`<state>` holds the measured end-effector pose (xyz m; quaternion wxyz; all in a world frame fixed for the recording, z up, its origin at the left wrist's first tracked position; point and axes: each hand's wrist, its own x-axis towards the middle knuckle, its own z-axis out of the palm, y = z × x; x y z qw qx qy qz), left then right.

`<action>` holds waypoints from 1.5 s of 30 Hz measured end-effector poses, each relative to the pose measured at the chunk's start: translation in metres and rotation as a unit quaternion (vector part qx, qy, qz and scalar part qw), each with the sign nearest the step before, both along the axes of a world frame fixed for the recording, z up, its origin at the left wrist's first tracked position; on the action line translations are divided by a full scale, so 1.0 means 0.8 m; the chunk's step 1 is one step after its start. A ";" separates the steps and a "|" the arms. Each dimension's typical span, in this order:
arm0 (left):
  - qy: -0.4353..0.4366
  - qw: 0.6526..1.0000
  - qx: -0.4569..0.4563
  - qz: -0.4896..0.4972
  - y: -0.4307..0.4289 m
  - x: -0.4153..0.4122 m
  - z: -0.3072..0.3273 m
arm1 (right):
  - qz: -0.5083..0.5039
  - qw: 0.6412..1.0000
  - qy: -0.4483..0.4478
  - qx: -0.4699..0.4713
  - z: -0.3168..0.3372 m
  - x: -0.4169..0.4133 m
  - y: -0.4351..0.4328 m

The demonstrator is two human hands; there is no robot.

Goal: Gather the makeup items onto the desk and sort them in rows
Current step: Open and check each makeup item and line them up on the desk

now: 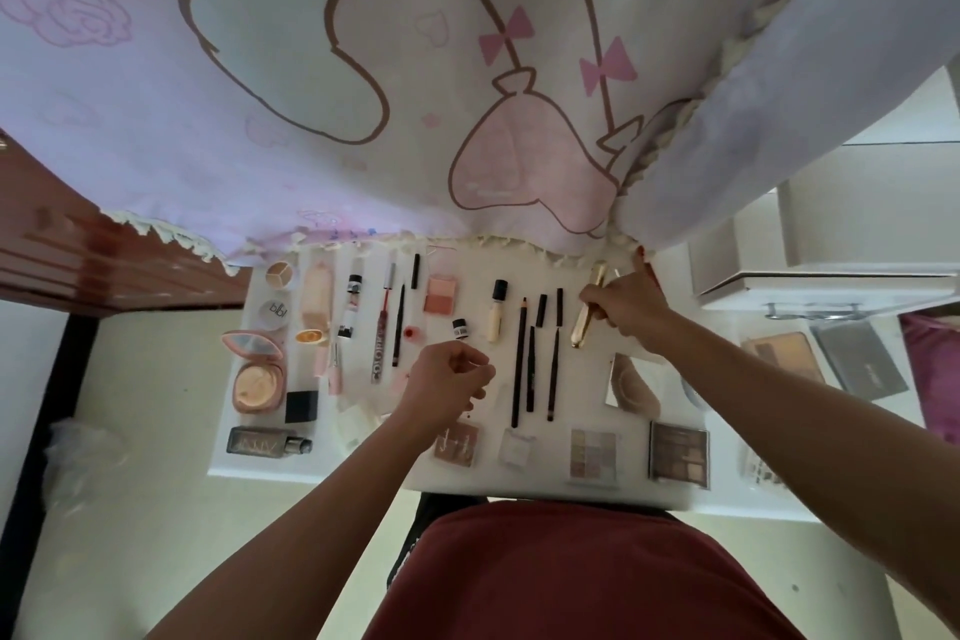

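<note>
Makeup lies in rows on the white desk [582, 494]. My right hand [631, 307] grips a gold tube [586, 314] at the desk's far right, its index finger pointing away. My left hand [447, 379] hovers over the desk's middle with fingers curled; whether it pinches something small I cannot tell. Black pencils [519, 359] lie between the hands. A small black-capped bottle [459, 329] stands just beyond my left hand. A pink compact [257, 369] lies open at the left. Eyeshadow palettes [678, 455] line the near edge.
A pink and lilac printed blanket [415, 68] with a fringe hangs over the desk's far edge. A red-brown wooden frame [78, 250] is at the left. White boxes [831, 250] and two flat palettes [789, 353] sit to the right.
</note>
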<state>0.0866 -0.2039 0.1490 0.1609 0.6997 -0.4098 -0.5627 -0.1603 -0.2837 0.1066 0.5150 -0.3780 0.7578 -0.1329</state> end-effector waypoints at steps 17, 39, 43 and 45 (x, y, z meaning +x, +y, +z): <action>0.148 0.988 -0.024 0.037 -0.052 -0.019 0.043 | 0.045 0.971 -0.234 0.033 0.098 0.024 0.045; 0.114 0.990 -0.078 0.040 -0.064 -0.013 0.046 | 0.034 0.968 -0.236 -0.073 0.096 0.026 0.039; 0.114 0.989 -0.079 0.042 -0.066 -0.012 0.046 | 0.049 0.970 -0.238 -0.006 0.102 0.024 0.038; 0.113 0.990 -0.079 0.039 -0.066 -0.012 0.046 | 0.045 0.968 -0.245 -0.022 0.100 0.023 0.038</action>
